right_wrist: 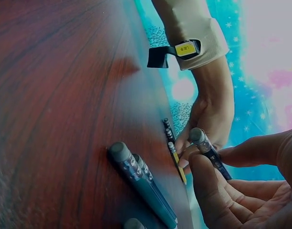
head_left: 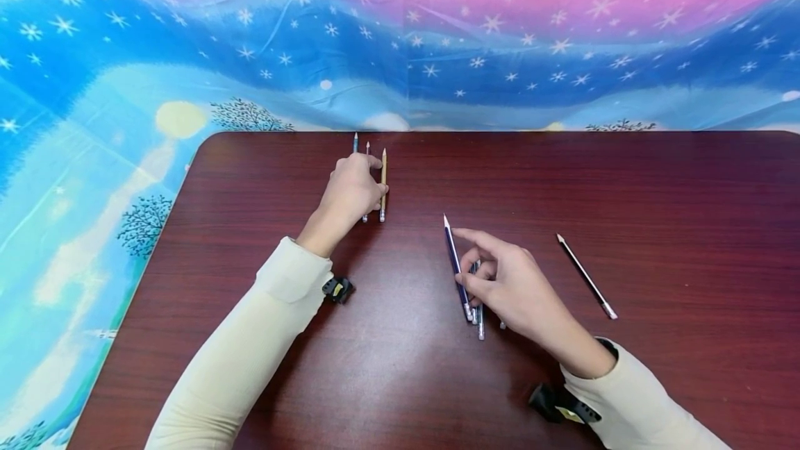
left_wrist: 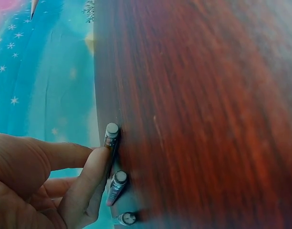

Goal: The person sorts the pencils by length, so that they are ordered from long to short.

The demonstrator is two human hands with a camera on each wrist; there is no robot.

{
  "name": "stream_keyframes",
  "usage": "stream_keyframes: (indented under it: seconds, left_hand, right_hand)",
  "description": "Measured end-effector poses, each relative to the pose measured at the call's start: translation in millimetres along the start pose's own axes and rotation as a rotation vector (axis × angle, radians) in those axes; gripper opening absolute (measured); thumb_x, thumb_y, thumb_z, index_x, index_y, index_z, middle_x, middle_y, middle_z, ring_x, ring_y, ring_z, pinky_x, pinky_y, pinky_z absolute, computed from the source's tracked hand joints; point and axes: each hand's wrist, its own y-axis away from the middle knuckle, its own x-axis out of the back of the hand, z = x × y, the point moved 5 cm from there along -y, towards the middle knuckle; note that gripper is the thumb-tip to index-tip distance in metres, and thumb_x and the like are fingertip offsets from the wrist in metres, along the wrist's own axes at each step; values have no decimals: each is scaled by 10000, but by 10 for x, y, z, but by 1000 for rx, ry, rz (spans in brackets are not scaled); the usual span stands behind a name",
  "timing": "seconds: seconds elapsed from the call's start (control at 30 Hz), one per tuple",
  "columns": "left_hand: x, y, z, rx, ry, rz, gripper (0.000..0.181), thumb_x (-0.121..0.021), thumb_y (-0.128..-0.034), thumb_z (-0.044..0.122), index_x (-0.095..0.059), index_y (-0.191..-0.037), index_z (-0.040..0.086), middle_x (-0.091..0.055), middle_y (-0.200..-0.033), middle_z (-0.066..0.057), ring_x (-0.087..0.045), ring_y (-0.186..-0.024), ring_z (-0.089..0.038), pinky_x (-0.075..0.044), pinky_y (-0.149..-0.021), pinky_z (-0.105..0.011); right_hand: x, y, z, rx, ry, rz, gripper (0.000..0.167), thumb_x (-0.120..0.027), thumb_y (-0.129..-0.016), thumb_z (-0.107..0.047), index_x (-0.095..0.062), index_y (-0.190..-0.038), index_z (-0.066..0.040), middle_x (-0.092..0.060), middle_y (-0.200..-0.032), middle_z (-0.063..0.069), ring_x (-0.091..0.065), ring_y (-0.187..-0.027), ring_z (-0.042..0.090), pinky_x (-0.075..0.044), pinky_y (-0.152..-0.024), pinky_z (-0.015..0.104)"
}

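Observation:
My left hand (head_left: 353, 189) is at the table's far left, pinching a yellow pencil (head_left: 383, 208) between thumb and finger. Left of that pencil lie a blue pencil (head_left: 355, 142) and another slim pencil (head_left: 367, 148), both partly covered by the hand. Nearer the middle, my right hand (head_left: 509, 283) pinches a dark blue pencil (head_left: 455, 255), its sharpened tip pointing away and its eraser end (right_wrist: 199, 137) raised off the table in the right wrist view. Under that hand lie several more pencils (head_left: 480, 328), mostly hidden; two show dark green bodies (right_wrist: 148, 193) in the right wrist view.
A black pencil (head_left: 586, 275) lies alone to the right of my right hand. The dark red wooden table (head_left: 687, 214) has its far edge against a snowflake-patterned cloth (head_left: 487, 40). Black camera mounts (head_left: 338, 289) sit on both wrists.

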Motion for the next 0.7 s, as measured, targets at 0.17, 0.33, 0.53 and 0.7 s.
stream_keyframes:
  seconds: [0.17,0.33,0.53,0.7]
  left_hand:
    - [-3,-4,0,-4,-10,-2,514,-691,-1004,86,-571,-1503,104,-794,-956,-118,-732,-658,-116,-573,-591,-224]
    - [-14,-16,-1,-8,-9,-5,512,-690,-1006,91,-569,-1503,100,-789,-990,-120,-735,-668,-116,-584,-597,-224]
    - [-16,-20,-4,-22,-39,5,507,-697,-1005,105,-575,-1497,99,-786,-1015,-114,-736,-677,-113,-586,-590,-225]
    - [-10,-9,-2,-30,-40,12,493,-695,-1009,123,-585,-1489,102,-788,-997,-112,-749,-694,-124,-591,-595,-228]
  right_hand:
    - [2,-1,8,-6,3,-3,574,-666,-944,57,-536,-1495,-37,-682,-950,104,-663,-620,153,-485,-424,294]
    - [3,0,8,-9,-2,-5,571,-664,-946,60,-536,-1495,-37,-679,-949,107,-662,-620,157,-493,-431,296]
    - [7,-5,8,-8,-12,-9,571,-655,-943,72,-531,-1493,-23,-671,-941,114,-666,-618,166,-575,-503,329]
    - [13,-9,11,-17,-26,-9,577,-650,-941,77,-527,-1496,-23,-663,-948,123,-662,-625,143,-608,-540,347]
